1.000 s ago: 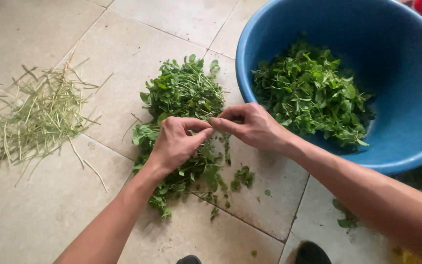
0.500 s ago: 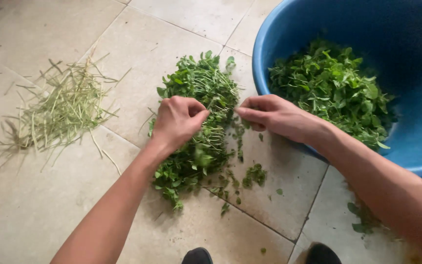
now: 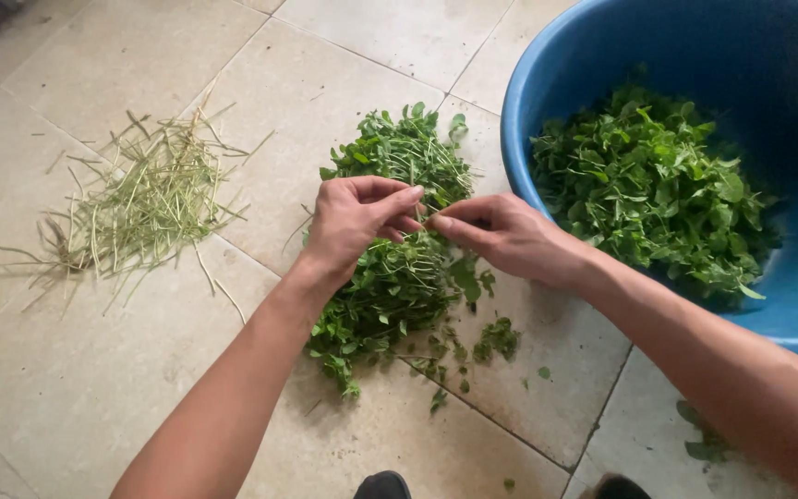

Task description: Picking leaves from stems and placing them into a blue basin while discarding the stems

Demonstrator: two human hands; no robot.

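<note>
Pinching together above a pile of leafy greens (image 3: 399, 277), the left hand (image 3: 355, 222) and the right hand (image 3: 501, 238) meet fingertip to fingertip over the middle of the heap. Both are closed on a thin green sprig (image 3: 425, 217) held between them; it is so slight that only a short stretch shows between the fingers. The left hand's fingers curl inward with the thumb on top, and the right hand's thumb and forefinger press together, pointing left. Directly under the hands the pile lies on the tiled floor (image 3: 94, 388), stretching from near the person's forearms up past the knuckles, with a few loose leaves (image 3: 496, 337) scattered just beside its near right edge. Farther left, well apart from the hands, a heap of bare pale stems (image 3: 145, 208) lies spread on the tiles. Beyond the right hand stands a blue basin (image 3: 519, 120), holding a mound of picked green leaves (image 3: 648, 194).
</note>
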